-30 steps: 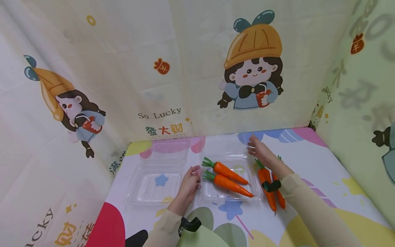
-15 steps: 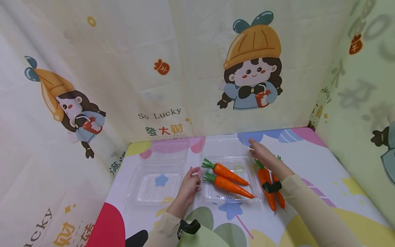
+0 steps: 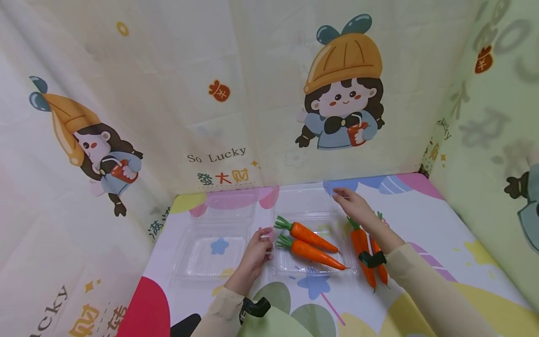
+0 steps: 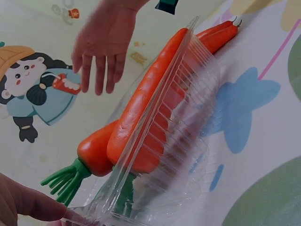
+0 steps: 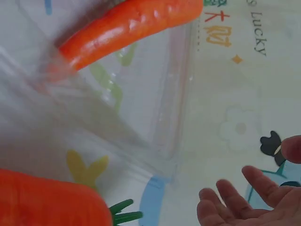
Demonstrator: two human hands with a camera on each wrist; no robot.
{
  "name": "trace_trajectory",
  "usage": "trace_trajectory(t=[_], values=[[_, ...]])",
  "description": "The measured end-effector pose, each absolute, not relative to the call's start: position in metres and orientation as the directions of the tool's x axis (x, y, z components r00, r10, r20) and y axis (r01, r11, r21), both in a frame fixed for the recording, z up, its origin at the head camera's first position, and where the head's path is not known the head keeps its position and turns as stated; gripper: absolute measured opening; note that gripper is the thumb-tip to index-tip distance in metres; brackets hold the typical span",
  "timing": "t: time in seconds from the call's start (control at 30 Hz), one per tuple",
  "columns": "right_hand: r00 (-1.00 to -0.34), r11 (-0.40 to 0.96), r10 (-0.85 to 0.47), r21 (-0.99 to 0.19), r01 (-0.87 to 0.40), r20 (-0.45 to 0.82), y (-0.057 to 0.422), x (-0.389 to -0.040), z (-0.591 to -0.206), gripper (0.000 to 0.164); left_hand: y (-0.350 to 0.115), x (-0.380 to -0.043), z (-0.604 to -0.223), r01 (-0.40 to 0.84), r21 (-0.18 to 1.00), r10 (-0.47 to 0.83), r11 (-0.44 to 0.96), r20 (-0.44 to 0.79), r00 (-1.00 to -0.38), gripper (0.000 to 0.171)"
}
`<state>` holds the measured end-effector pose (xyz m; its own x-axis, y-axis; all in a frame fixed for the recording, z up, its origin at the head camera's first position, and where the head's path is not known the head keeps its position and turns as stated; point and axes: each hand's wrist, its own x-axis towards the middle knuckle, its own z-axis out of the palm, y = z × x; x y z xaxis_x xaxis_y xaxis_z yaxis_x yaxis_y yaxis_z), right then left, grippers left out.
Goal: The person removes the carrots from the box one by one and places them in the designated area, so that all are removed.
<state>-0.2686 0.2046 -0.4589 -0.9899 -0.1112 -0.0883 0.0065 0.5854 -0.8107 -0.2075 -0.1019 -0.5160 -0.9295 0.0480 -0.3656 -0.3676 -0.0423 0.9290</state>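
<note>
Two orange carrots with green tops, an upper carrot [image 3: 313,236] and a lower carrot [image 3: 317,255], lie in a clear plastic hinged box [image 3: 290,271]. Its lid [image 3: 301,199] lies folded back toward the wall. My left hand [image 3: 254,255] pinches the box's left rim; in the left wrist view the thumb [image 4: 37,205] presses on the rim's corner. Over the lid's right edge hovers my right hand [image 3: 355,206], holding nothing, its fingers [image 5: 230,195] extended in the right wrist view. Beneath the right wrist, two more carrots [image 3: 360,241] lie beside the box, partly hidden.
A second clear hinged box [image 3: 181,264], lid folded back, stands to the left with nothing in it. Printed cloth [image 3: 269,93] hangs behind and at both sides of the patterned table [image 3: 421,224]. A red rounded shape [image 3: 145,309] is at lower left.
My right hand has shifted a little to the left, toward the lid's right edge. The left hand keeps its place on the box rim, and the carrots lie as before.
</note>
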Motion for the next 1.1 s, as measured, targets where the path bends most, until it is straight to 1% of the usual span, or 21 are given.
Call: trace_trajectory(t=[0.13,0.3,0.5,0.67,0.9,1.1], values=[[-0.984,0.611,-0.154,-0.791,-0.025,-0.088,0.197,-0.262,-0.454,0.051,-0.104,-0.208,-0.516,-0.382,0.924,0.048,-0.029,-0.380,-0.924,0.052],[-0.966,0.627,-0.244,-0.774,-0.088,-0.088,0.187,-0.254,-0.453,0.045,-0.105,-0.209,-0.517,-0.399,0.917,0.046,-0.009,-0.398,-0.916,0.052],[-0.933,0.630,-0.341,-0.765,-0.133,-0.119,0.175,-0.243,-0.461,0.042,-0.106,-0.208,-0.515,-0.409,0.912,0.056,0.006,-0.409,-0.911,0.052],[-0.915,0.624,-0.376,-0.770,-0.134,-0.145,0.168,-0.239,-0.467,0.042,-0.106,-0.208,-0.515,-0.413,0.911,0.061,0.012,-0.413,-0.909,0.052],[-0.905,0.637,-0.365,-0.768,-0.071,-0.220,0.160,-0.236,-0.476,0.039,-0.105,-0.208,-0.515,-0.408,0.913,0.059,0.009,-0.408,-0.911,0.052],[-0.890,0.635,-0.385,-0.770,-0.061,-0.247,0.157,-0.235,-0.485,0.036,-0.104,-0.208,-0.514,-0.412,0.911,0.045,0.016,-0.413,-0.910,0.053]])
